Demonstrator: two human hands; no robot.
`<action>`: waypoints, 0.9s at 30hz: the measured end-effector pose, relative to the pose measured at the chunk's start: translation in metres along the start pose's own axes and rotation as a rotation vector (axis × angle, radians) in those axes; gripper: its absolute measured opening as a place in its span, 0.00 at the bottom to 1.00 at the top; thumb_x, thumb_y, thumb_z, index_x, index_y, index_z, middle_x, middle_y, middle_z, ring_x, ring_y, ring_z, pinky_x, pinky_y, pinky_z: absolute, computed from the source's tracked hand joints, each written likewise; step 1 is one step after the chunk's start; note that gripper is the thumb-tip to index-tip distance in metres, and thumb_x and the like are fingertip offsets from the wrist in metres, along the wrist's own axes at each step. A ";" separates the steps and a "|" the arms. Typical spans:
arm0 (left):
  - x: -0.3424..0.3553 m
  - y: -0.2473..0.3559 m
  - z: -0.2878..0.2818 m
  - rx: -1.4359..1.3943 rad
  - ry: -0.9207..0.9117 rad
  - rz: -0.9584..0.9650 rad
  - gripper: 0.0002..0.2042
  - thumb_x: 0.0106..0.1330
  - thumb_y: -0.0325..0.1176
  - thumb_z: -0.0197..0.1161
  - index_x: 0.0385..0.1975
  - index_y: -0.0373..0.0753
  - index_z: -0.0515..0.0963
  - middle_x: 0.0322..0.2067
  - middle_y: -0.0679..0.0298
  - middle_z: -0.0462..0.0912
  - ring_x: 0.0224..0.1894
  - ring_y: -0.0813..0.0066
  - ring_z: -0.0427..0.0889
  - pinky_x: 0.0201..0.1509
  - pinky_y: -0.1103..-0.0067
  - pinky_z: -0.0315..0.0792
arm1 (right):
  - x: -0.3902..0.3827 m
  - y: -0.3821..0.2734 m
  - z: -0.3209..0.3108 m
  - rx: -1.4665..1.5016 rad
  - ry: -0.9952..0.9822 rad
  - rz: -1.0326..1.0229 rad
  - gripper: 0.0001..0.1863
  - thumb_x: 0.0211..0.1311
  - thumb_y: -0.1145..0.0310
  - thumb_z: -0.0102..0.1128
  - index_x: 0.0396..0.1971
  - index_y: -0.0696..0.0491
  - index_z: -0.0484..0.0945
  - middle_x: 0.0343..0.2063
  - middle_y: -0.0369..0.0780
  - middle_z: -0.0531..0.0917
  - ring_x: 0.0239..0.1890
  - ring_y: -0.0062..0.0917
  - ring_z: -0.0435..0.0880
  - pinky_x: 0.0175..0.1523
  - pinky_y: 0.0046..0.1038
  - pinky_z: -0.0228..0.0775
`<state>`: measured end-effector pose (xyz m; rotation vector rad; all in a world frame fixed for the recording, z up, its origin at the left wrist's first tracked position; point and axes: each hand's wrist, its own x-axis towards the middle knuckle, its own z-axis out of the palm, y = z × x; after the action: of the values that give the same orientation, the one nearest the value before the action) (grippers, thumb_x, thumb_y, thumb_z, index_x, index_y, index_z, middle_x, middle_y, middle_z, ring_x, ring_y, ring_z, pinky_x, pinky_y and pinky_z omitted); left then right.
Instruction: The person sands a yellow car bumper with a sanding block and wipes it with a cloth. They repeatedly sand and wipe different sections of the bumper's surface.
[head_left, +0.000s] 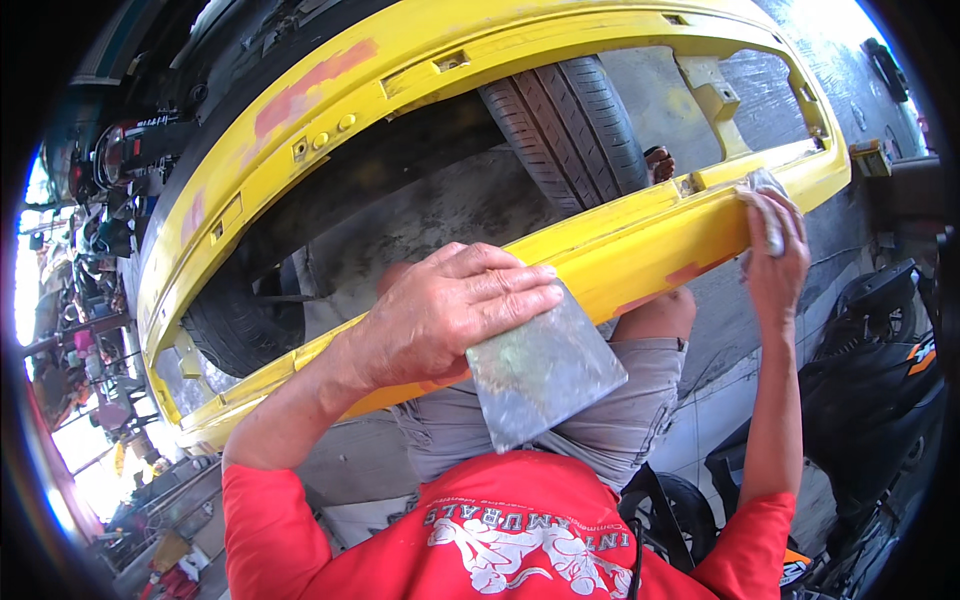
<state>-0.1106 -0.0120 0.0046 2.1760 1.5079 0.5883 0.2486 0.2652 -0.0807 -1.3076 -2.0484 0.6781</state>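
A long yellow car bumper point(650, 248) curves across the view, with reddish patches on its surface. My left hand point(440, 312) lies over its near bar, closed on a flat grey rectangular plate point(545, 375) smeared with dried residue. The fingers press along the plate's upper edge, and the plate hangs over my lap. At the bumper's right end, my right hand point(780, 255) is closed round a pale grey, soft-looking pad point(768, 190) that touches the yellow surface. What the pad is made of I cannot make out.
Inside the bumper's curve are a tyre point(570, 130) and, at the left, another dark tyre point(245, 310). A black motorcycle point(870, 390) stands close at my right. Cluttered shelves point(100, 380) and a parked motorcycle point(140, 150) line the left side.
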 end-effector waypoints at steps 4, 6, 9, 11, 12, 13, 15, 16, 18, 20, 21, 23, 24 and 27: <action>0.011 0.000 -0.002 0.031 -0.045 0.015 0.33 0.62 0.33 0.76 0.72 0.42 0.84 0.68 0.63 0.89 0.68 0.59 0.86 0.70 0.61 0.81 | -0.051 0.009 -0.012 0.539 0.219 0.349 0.23 0.89 0.54 0.62 0.70 0.54 0.84 0.60 0.41 0.90 0.56 0.31 0.92 0.62 0.37 0.87; 0.014 0.001 -0.002 0.047 -0.046 0.002 0.33 0.61 0.32 0.76 0.71 0.41 0.84 0.68 0.61 0.89 0.68 0.58 0.86 0.70 0.61 0.81 | -0.087 0.023 -0.009 0.918 0.289 0.486 0.27 0.90 0.51 0.60 0.73 0.55 0.80 0.62 0.44 0.89 0.57 0.35 0.93 0.64 0.40 0.88; 0.013 0.005 -0.004 0.024 -0.034 -0.056 0.32 0.62 0.29 0.75 0.71 0.39 0.84 0.68 0.60 0.89 0.68 0.57 0.86 0.70 0.61 0.81 | -0.143 0.039 0.015 1.561 -0.017 0.797 0.31 0.90 0.48 0.57 0.77 0.56 0.76 0.68 0.48 0.86 0.65 0.40 0.90 0.72 0.47 0.83; 0.010 0.008 -0.007 0.057 -0.042 -0.068 0.32 0.62 0.27 0.74 0.71 0.38 0.84 0.68 0.59 0.89 0.68 0.57 0.86 0.70 0.61 0.82 | -0.165 0.048 0.049 1.781 -0.220 0.798 0.32 0.90 0.49 0.57 0.78 0.56 0.74 0.72 0.49 0.84 0.71 0.43 0.86 0.78 0.50 0.78; 0.009 0.010 -0.009 0.079 -0.043 -0.075 0.32 0.61 0.26 0.74 0.70 0.38 0.84 0.68 0.58 0.89 0.68 0.56 0.86 0.70 0.61 0.82 | -0.177 0.048 0.067 1.838 -0.214 0.856 0.32 0.90 0.49 0.58 0.79 0.56 0.73 0.73 0.48 0.83 0.72 0.43 0.85 0.79 0.51 0.78; 0.009 0.011 -0.011 0.088 -0.060 -0.075 0.31 0.62 0.26 0.73 0.70 0.38 0.84 0.68 0.58 0.89 0.68 0.56 0.87 0.70 0.61 0.82 | -0.184 0.048 0.080 1.912 -0.228 0.907 0.32 0.90 0.50 0.58 0.80 0.56 0.72 0.74 0.48 0.83 0.73 0.44 0.85 0.80 0.51 0.77; 0.010 0.013 -0.013 0.112 -0.072 -0.063 0.30 0.63 0.26 0.72 0.70 0.37 0.84 0.68 0.57 0.89 0.67 0.55 0.87 0.69 0.61 0.83 | -0.189 0.052 0.095 1.827 -0.226 0.995 0.33 0.89 0.52 0.59 0.82 0.56 0.70 0.74 0.48 0.83 0.73 0.45 0.85 0.80 0.50 0.77; 0.013 0.012 -0.013 0.108 -0.076 -0.061 0.30 0.63 0.27 0.72 0.69 0.36 0.85 0.67 0.56 0.89 0.67 0.55 0.87 0.70 0.61 0.83 | -0.189 0.054 0.101 1.816 -0.256 1.006 0.34 0.89 0.53 0.59 0.83 0.56 0.69 0.74 0.49 0.83 0.72 0.45 0.85 0.80 0.50 0.77; 0.022 0.009 -0.012 0.109 -0.077 -0.029 0.28 0.65 0.27 0.70 0.68 0.35 0.85 0.67 0.55 0.90 0.66 0.54 0.88 0.70 0.62 0.84 | -0.186 0.058 0.106 1.804 -0.247 1.039 0.34 0.88 0.56 0.60 0.83 0.57 0.67 0.73 0.49 0.83 0.73 0.44 0.85 0.81 0.49 0.76; 0.034 0.005 -0.008 0.107 -0.068 0.009 0.26 0.66 0.28 0.70 0.67 0.35 0.85 0.66 0.55 0.90 0.65 0.54 0.89 0.70 0.62 0.84 | -0.183 0.064 0.107 1.802 -0.258 1.041 0.33 0.88 0.57 0.60 0.84 0.56 0.67 0.74 0.49 0.82 0.74 0.45 0.84 0.82 0.51 0.74; 0.041 0.003 -0.005 0.108 -0.074 0.017 0.26 0.67 0.28 0.69 0.67 0.35 0.85 0.65 0.55 0.90 0.65 0.54 0.89 0.70 0.62 0.84 | -0.182 0.067 0.108 1.795 -0.266 1.043 0.33 0.88 0.58 0.59 0.83 0.56 0.68 0.76 0.49 0.81 0.75 0.45 0.83 0.83 0.52 0.72; 0.055 0.000 0.000 0.126 -0.055 0.056 0.25 0.68 0.29 0.70 0.66 0.35 0.86 0.64 0.55 0.91 0.65 0.54 0.89 0.70 0.62 0.84 | -0.183 0.071 0.110 1.804 -0.276 1.034 0.32 0.88 0.58 0.59 0.83 0.56 0.69 0.77 0.49 0.80 0.77 0.46 0.82 0.84 0.55 0.70; 0.062 -0.001 0.002 0.139 -0.055 0.074 0.24 0.68 0.29 0.70 0.66 0.35 0.86 0.64 0.55 0.91 0.64 0.54 0.89 0.70 0.62 0.85 | -0.184 0.072 0.111 1.822 -0.279 1.022 0.32 0.87 0.59 0.59 0.83 0.56 0.69 0.77 0.49 0.80 0.77 0.46 0.82 0.84 0.55 0.70; 0.087 -0.004 0.007 0.132 -0.045 0.114 0.24 0.69 0.30 0.70 0.65 0.35 0.86 0.63 0.55 0.91 0.64 0.55 0.89 0.70 0.62 0.85 | -0.187 0.071 0.112 1.925 -0.280 1.053 0.32 0.88 0.59 0.59 0.82 0.59 0.68 0.76 0.51 0.81 0.75 0.46 0.84 0.82 0.55 0.74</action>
<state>-0.0817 0.0700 0.0050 2.3714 1.4443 0.4844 0.2722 0.1099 -0.2474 -0.7468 0.0740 2.3653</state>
